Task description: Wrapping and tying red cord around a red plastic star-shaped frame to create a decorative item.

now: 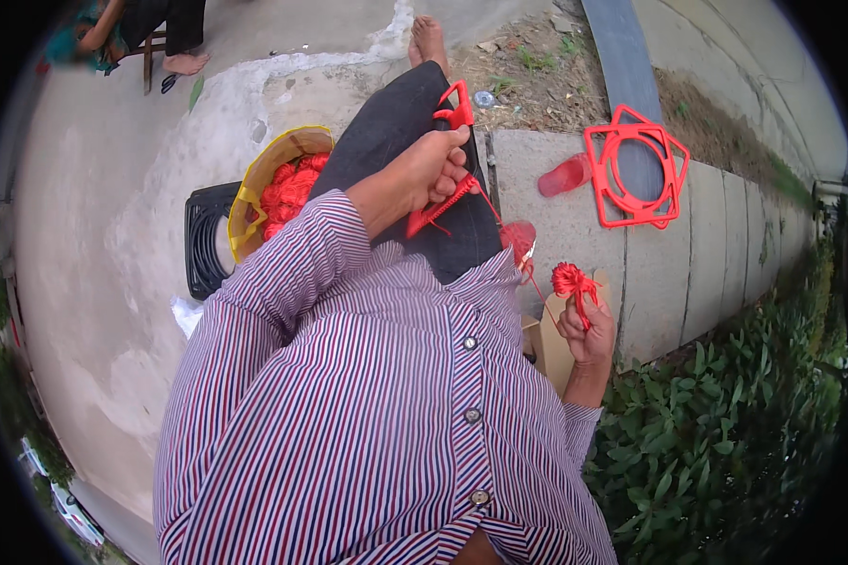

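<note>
Bare grey concrete ground (pixel 104 235) lies open across the left of the frame, broken only by a black slatted plastic crate (pixel 205 240) and a yellow bag of red thread bundles (pixel 278 188) just beside the dark-trousered leg (pixel 396 132). At upper right, a red plastic frame (pixel 636 174) and red slipper (pixel 563 176) occupy the stone ledge (pixel 575 235). Green shrubs (pixel 725 424) crowd the lower right.

red plastic frame piece (pixel 448 155) — flat, angular, propped along your dark-trousered thigh, top end at 12 o'clock, lower end wrapped in red cord | red cord bundle (pixel 571 280) — small tangled knot, pinched upright at your 3 o'clock, one strand running up-left toward the frame piece, taut
</note>
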Motion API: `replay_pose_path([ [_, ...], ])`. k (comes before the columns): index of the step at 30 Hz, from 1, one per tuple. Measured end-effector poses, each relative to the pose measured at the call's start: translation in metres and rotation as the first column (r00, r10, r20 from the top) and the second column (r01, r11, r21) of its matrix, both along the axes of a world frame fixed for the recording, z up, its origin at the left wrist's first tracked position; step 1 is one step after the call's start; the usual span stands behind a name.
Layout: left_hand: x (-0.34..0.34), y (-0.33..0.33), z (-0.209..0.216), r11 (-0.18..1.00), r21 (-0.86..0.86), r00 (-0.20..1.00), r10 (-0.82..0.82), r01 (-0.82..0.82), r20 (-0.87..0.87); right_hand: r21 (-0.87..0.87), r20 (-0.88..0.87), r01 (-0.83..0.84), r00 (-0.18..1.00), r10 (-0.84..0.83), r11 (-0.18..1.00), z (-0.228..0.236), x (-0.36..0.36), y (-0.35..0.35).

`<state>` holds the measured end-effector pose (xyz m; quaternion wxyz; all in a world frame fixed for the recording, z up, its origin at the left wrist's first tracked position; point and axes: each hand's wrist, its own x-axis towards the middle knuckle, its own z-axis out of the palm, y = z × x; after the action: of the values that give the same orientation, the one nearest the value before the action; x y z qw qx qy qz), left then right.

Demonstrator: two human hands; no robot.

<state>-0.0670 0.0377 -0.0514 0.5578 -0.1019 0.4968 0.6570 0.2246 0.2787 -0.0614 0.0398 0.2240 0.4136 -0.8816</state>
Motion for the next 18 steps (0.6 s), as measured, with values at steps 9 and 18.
replay_pose_path([
  [9,0.077,-0.02,0.02,0.975,-0.05,-0.005,-0.05,0.218,-0.999,-0.223,-0.23,-0.214,0.96,0.162,0.951,0.008,-0.101,-0.09],
  [18,0.019,-0.02,0.052,0.912,0.386,0.669,0.374,-0.14,-0.642,-0.191,-0.326,-0.229,0.932,0.158,0.955,0.008,-0.172,-0.059],
])
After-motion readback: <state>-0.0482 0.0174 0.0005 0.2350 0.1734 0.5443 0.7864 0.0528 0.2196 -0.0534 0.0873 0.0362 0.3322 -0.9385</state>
